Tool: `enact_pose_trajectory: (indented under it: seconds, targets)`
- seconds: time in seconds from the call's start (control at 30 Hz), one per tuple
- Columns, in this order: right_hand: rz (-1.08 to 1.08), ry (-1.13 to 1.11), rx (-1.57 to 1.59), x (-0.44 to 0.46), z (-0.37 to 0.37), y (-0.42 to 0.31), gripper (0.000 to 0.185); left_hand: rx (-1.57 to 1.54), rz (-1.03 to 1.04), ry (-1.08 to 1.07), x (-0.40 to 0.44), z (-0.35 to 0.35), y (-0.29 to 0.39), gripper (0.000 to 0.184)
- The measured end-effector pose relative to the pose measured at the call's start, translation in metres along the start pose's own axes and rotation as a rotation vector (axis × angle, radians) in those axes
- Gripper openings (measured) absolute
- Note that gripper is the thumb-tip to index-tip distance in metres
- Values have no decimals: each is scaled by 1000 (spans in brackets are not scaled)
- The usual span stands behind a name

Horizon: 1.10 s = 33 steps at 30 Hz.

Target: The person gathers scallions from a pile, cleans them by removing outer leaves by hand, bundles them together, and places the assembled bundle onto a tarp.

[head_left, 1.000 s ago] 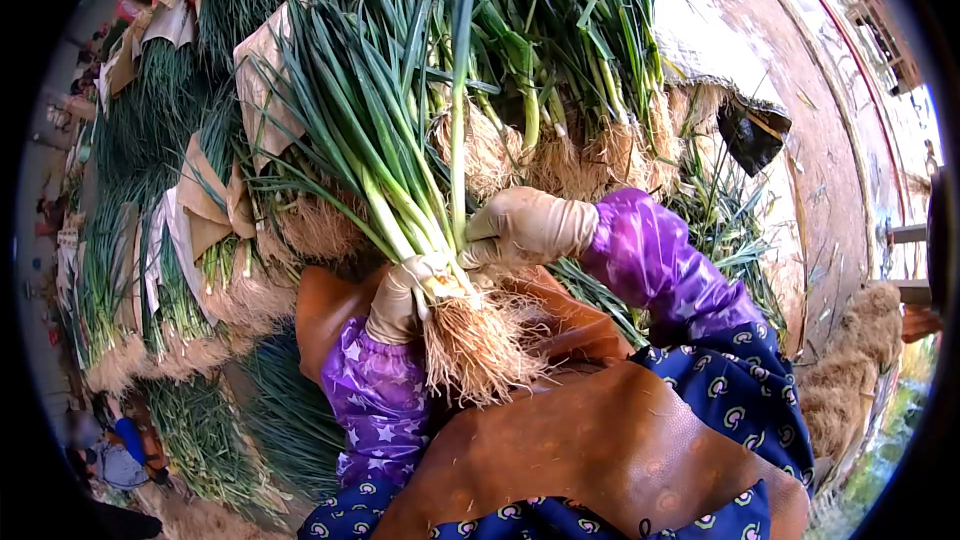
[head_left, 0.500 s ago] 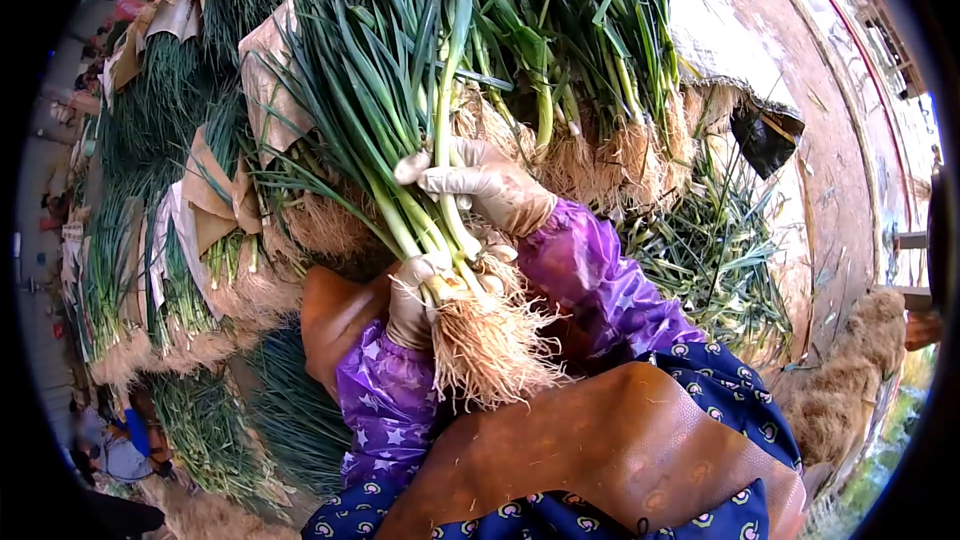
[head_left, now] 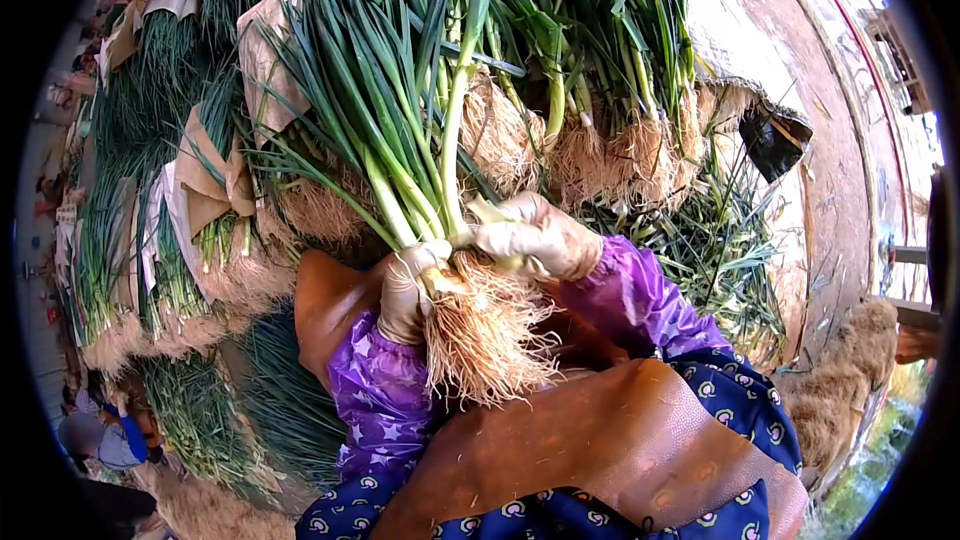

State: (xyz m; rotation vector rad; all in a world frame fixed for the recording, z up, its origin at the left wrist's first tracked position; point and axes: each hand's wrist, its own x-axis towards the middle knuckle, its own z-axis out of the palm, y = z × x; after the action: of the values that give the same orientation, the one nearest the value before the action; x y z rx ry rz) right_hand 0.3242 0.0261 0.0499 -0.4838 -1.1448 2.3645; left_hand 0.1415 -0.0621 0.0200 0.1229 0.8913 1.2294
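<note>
A bunch of green onions [head_left: 400,165] stands upright in the centre, leaves upward and pale tangled roots [head_left: 485,335] hanging below. My left hand [head_left: 405,285], in a cream glove, is wrapped round the bunch just above the roots. On the right side of the bunch, my gloved right hand [head_left: 530,235] is closed with a pale strip of stalk skin between its fingers, close to the base of the thickest stalk. Purple sleeves cover both forearms. Beneath the roots lies a brown apron [head_left: 590,440] over my lap.
Bundles of green onions [head_left: 630,70] lie beyond my hands, with more bundles [head_left: 105,270] to the left among brown paper. Loose leaves [head_left: 715,250] are heaped at the right. A white sack [head_left: 735,40] is at the upper right. Part of a person [head_left: 100,435] shows at the lower left.
My right hand has moved down from the stalks to the base of the bunch, where a pale strip now shows in its fingers. My left hand still grips the bunch.
</note>
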Motion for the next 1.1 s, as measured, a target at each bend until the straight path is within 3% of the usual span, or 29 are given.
enact_pose_trajectory:
  seconds: [0.03, 0.07, 0.1, 0.13, 0.17, 0.2, 0.23, 0.27, 0.3, 0.37, 0.43, 0.5, 0.53, 0.63, 0.7, 0.73, 0.77, 0.8, 0.83, 0.87, 0.9, 0.97, 1.03, 1.07, 1.1]
  targets:
    - [112, -91, -80, -12, -8, -4, 26, 156, 79, 1, -2, 1, 2, 32]
    - [17, -428, 23, -22, -17, 10, 30, -271, -32, -170, 2, -1, 0, 32]
    - [-42, -773, 154, -32, -27, 23, 35, -274, -30, -164, 2, 2, 0, 32]
    - [108, -591, -76, -47, -33, 5, 35, -259, -6, -109, 1, 8, 1, 34]
    - [179, -329, -621, -54, -42, -7, 38, -242, 17, -65, 2, 13, 1, 36]
    - [386, -131, -1102, -62, -50, -18, 42, -182, 37, -65, 8, 2, -1, 36]
    - [503, 199, -1869, -63, -59, -14, 49, -122, 52, -61, 16, -20, -8, 37]
    - [77, 318, -1785, -67, -75, -11, 63, -100, 56, -76, 20, -31, -11, 38]
    - [-375, 319, -1366, -52, -77, -8, 64, -105, 48, -113, 20, -29, -10, 38]
    - [-24, 91, -621, -24, -35, -29, 65, -115, 10, -192, 15, -11, -7, 39]
    - [-183, -102, -885, -1, -33, -8, 51, -106, -11, -260, 12, -2, -6, 40]
    - [-241, 32, -1050, -10, -30, -16, 26, -87, -19, -293, 15, 0, -5, 41]
    - [-401, 177, -1310, -10, -31, -6, 12, -83, -19, -307, 16, 1, -5, 42]
    - [-86, -117, -1395, -30, -25, 0, 16, -73, -23, -346, 18, 8, -5, 43]
    - [206, 12, -1669, -33, -38, 29, 10, -64, -21, -360, 20, 13, -5, 44]
    - [260, 218, -1646, -30, -61, 38, 2, -58, -23, -366, 21, 15, -3, 45]
    - [58, 530, -1698, -25, -69, 23, 6, -55, -23, -373, 21, 16, -3, 46]
    - [-388, 756, -1537, -21, -86, 8, 14, -60, -23, -378, 22, 14, -4, 46]
    - [-324, 943, -1497, -7, -95, -13, 22, -56, -29, -384, 22, 14, -2, 47]
    - [-88, 1037, -1387, 7, -102, -37, 29, -55, -26, -385, 22, 14, -2, 47]
    - [96, 1011, -1289, 29, -131, -41, 36, -47, -21, -395, 21, 14, -2, 48]
    - [112, 924, -1491, 51, -128, -63, 30, -38, -11, -413, 18, 15, 5, 49]
    - [217, 831, -1121, 52, -128, -72, 31, -35, -11, -442, 16, 10, 12, 50]
    - [172, 763, -897, 42, -116, -80, 43, -28, -14, -460, 14, 8, 18, 51]
    - [108, 616, -630, 20, -89, -100, 42, -23, -22, -484, 13, 6, 23, 51]
